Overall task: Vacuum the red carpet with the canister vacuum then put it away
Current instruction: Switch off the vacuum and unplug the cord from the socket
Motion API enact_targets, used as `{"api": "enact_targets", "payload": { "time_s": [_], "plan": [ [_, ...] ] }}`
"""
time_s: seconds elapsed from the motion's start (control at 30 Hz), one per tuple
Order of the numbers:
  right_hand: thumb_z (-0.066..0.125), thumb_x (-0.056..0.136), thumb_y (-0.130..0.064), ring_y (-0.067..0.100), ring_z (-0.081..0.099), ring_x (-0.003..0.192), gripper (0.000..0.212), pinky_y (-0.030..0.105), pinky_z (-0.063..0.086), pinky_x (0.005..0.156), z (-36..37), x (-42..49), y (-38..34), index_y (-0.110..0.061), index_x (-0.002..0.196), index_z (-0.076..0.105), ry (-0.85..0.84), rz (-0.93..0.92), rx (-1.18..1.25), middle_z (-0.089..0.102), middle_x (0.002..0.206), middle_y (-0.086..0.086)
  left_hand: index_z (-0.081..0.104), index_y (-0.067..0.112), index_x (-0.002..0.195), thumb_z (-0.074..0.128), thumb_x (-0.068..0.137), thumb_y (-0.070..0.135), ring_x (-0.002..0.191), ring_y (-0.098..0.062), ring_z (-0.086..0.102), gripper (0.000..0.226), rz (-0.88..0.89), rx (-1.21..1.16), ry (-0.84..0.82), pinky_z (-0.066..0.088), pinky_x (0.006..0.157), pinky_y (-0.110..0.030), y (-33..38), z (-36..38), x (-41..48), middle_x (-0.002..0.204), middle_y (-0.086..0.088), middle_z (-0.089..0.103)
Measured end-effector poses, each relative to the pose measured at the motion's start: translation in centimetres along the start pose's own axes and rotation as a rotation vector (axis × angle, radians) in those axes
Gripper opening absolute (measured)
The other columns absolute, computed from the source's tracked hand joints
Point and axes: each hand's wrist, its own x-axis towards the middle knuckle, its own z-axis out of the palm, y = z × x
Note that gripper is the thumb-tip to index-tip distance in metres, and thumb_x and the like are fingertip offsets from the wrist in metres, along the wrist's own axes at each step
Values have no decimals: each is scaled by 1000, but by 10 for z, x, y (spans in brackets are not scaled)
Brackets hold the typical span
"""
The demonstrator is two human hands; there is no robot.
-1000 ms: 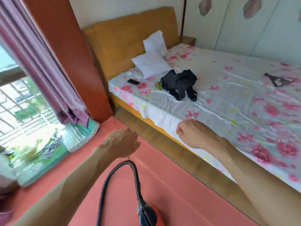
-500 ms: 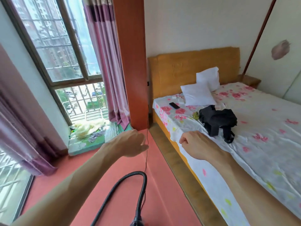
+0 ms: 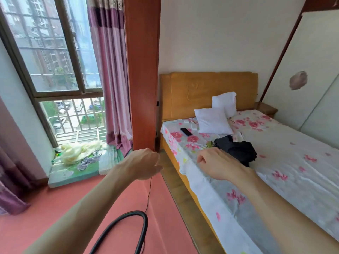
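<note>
The red carpet (image 3: 55, 213) covers the floor between the window and the bed. A black ribbed vacuum hose (image 3: 144, 228) arches up from the bottom edge; the canister itself is out of view. A thin black power cord (image 3: 149, 195) hangs from my left hand (image 3: 141, 164), which pinches it above the carpet beside the bed's corner. A black plug (image 3: 157, 103) sits on the wall by the red pillar. My right hand (image 3: 216, 164) hovers over the bed's edge, fingers curled under, with nothing visible in it.
The bed (image 3: 286, 180) with a floral sheet fills the right, a wooden step (image 3: 176, 191) along its side. On it lie a black bag (image 3: 238, 149), a phone (image 3: 186, 131) and pillows (image 3: 212, 121). Cloths (image 3: 78, 153) are piled on the sill by the curtain (image 3: 111, 70).
My view has lifted from the floor toward the window and headboard, so the canister dropped out of sight. Both hands stay raised in much the same pose, the left still holding the cord.
</note>
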Motion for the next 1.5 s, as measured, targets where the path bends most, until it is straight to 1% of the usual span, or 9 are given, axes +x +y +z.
{"api": "enact_targets", "payload": {
  "time_s": [0.23, 0.37, 0.6, 0.8, 0.97, 1.07, 1.13, 1.27, 1.5],
  "plan": [
    [41, 92, -22, 22, 58, 72, 32, 39, 44, 59, -18, 61, 18, 1, 99, 63, 26, 32, 42, 68, 97, 16, 65, 15, 96, 43, 101, 43, 88, -25, 65, 35, -21, -3, 140, 51, 86, -43, -24, -19, 49, 93, -2, 67],
    [41, 94, -22, 20, 46, 64, 28, 37, 34, 56, -15, 91, 26, -3, 77, 52, 29, 11, 42, 63, 84, 17, 63, 18, 93, 44, 100, 46, 87, -22, 64, 34, -30, -11, 109, 51, 86, -43, -34, -25, 79, 92, 1, 66],
    [41, 94, -18, 19, 37, 61, 23, 35, 28, 55, -9, 153, 61, -11, 72, 43, 2, -51, 72, 44, 71, 10, 61, 20, 93, 46, 100, 44, 88, -17, 61, 29, -67, -32, 105, 53, 78, -37, -36, -25, 139, 101, 3, 65],
    [41, 94, -15, 18, 34, 58, 31, 32, 24, 52, -4, 229, 103, -12, 64, 34, -8, -147, 113, 36, 65, 6, 61, 18, 93, 47, 99, 43, 80, -18, 55, 29, -163, -4, 45, 49, 72, -34, -20, -25, 218, 86, 5, 55],
    [41, 93, -14, 18, 36, 56, 27, 32, 24, 50, -10, 300, 158, -10, 67, 38, -80, -162, 164, 46, 68, 8, 63, 17, 97, 48, 99, 43, 75, -18, 55, 30, -209, -1, 19, 51, 69, -35, -1, -37, 286, 84, 6, 52],
    [39, 88, -13, 18, 41, 51, 22, 31, 25, 48, -10, 335, 183, -9, 66, 42, -95, -167, 154, 67, 98, 16, 59, 16, 89, 48, 100, 43, 72, -20, 57, 31, -255, 20, 21, 50, 65, -34, 2, -42, 317, 77, 6, 51],
    [39, 86, -14, 19, 45, 56, 21, 32, 30, 51, -10, 363, 199, -4, 70, 48, -90, -175, 174, 67, 98, 18, 59, 16, 88, 48, 99, 43, 71, -22, 56, 31, -273, 23, 3, 48, 64, -34, 2, -44, 339, 73, 7, 48],
    [41, 85, -16, 18, 39, 61, 18, 37, 30, 55, -12, 414, 216, -10, 68, 45, -81, -206, 176, 48, 70, 11, 64, 11, 95, 47, 100, 42, 73, -24, 62, 36, -273, 33, -6, 53, 65, -36, -7, -48, 384, 80, 0, 58],
    [42, 89, -17, 18, 33, 58, 24, 37, 25, 54, -9, 526, 227, -13, 66, 38, -110, -210, 166, 39, 64, 7, 65, 12, 102, 46, 101, 44, 84, -21, 66, 37, -230, -9, -12, 57, 76, -37, -56, -42, 503, 99, -2, 68]
  ]
}}
